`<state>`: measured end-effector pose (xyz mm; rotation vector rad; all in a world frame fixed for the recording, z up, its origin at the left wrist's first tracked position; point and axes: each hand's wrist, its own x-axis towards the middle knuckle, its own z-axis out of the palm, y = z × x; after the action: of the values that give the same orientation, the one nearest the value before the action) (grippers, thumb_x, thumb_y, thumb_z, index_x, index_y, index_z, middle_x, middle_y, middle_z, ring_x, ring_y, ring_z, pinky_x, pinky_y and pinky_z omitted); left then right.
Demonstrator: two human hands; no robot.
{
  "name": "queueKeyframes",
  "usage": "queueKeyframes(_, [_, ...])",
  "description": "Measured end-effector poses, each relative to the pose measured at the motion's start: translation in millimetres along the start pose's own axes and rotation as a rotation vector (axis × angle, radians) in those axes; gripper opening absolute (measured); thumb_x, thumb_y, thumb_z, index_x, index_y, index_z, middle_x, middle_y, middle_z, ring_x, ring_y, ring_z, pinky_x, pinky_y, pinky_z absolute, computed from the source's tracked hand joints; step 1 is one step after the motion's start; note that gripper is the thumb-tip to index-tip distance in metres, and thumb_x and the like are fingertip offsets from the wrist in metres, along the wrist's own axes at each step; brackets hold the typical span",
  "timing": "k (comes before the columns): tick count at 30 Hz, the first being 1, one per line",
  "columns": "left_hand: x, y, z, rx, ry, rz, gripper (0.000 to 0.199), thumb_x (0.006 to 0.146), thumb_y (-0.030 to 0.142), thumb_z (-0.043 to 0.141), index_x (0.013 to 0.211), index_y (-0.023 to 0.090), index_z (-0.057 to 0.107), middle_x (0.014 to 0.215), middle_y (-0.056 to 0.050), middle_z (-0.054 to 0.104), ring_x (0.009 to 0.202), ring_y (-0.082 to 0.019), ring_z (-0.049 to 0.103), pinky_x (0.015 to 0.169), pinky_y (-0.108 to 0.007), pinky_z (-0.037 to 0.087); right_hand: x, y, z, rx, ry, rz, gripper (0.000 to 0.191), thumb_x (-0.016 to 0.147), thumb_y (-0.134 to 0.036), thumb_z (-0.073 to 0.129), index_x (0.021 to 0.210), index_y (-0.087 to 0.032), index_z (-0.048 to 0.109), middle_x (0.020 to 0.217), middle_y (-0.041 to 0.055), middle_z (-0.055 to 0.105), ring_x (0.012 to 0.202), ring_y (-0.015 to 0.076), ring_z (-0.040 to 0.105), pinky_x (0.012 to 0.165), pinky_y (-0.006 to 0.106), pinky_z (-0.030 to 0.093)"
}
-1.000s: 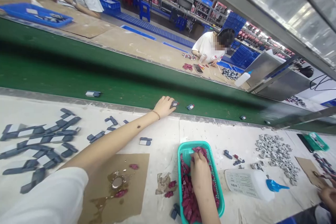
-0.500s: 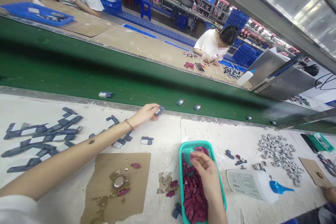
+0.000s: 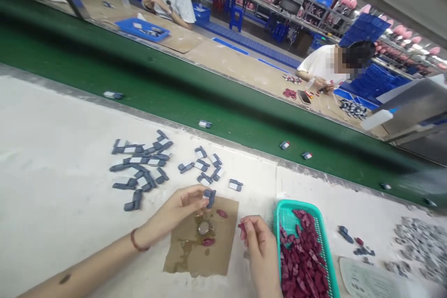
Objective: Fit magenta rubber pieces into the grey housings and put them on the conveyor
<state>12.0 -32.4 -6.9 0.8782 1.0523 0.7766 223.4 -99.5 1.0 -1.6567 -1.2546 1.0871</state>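
My left hand point(image 3: 188, 204) pinches a small slate-blue plastic part with a white section point(image 3: 209, 199) above the top edge of a brown cardboard sheet point(image 3: 223, 251). Between the fingertips of my right hand point(image 3: 260, 249) is a small dark red plastic piece point(image 3: 241, 227), beside the left wall of a green basket point(image 3: 278, 223). Many similar dark red pieces point(image 3: 303, 251) fill that basket. On the cardboard lie a round shiny disc point(image 3: 204, 228) in a wet brownish smear and two red pieces, one above it point(image 3: 222, 213) and one below point(image 3: 208, 242).
More slate-blue parts point(image 3: 143, 160) lie heaped at left, with a smaller group point(image 3: 201, 165) nearer the green conveyor belt point(image 3: 237, 125). A white bottle point(image 3: 366, 277) and a pile of grey pieces point(image 3: 419, 247) are at right. Two people sit across the belt.
My left hand has come back from the belt edge to the cardboard with the slate-blue part. My right hand has left the basket, moving left with a red piece. The view has swung left.
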Motion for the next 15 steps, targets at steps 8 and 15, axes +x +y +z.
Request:
queueKeyframes(8, [-3.0,-24.5,-9.7,-0.040,0.089,0.161,0.033,0.072,0.044,0.076,0.088,0.017,0.069,0.084,-0.006,0.071,0.082,-0.021,0.064,0.078,-0.031,0.051,13.4,14.7,40.9,-0.244,-0.125,-0.232,0.025,0.093,-0.036,0.052,0.079,-0.020,0.067,0.070,0.0017,0.073,0.058,0.0161,0.066,0.055,0.022,0.047])
queueKeyframes(15, [-0.6,-39.7,-13.1,-0.065,0.132,0.162,0.038,0.071,0.041,0.077,0.098,0.016,0.069,0.085,-0.007,0.072,0.082,-0.022,0.067,0.078,-0.032,0.054,11.7,9.8,48.8,-0.472,-0.073,-0.532,0.036,0.101,-0.036,0.039,0.079,-0.020,0.064,0.068,0.0032,0.069,0.060,0.0163,0.066,0.056,0.025,0.050])
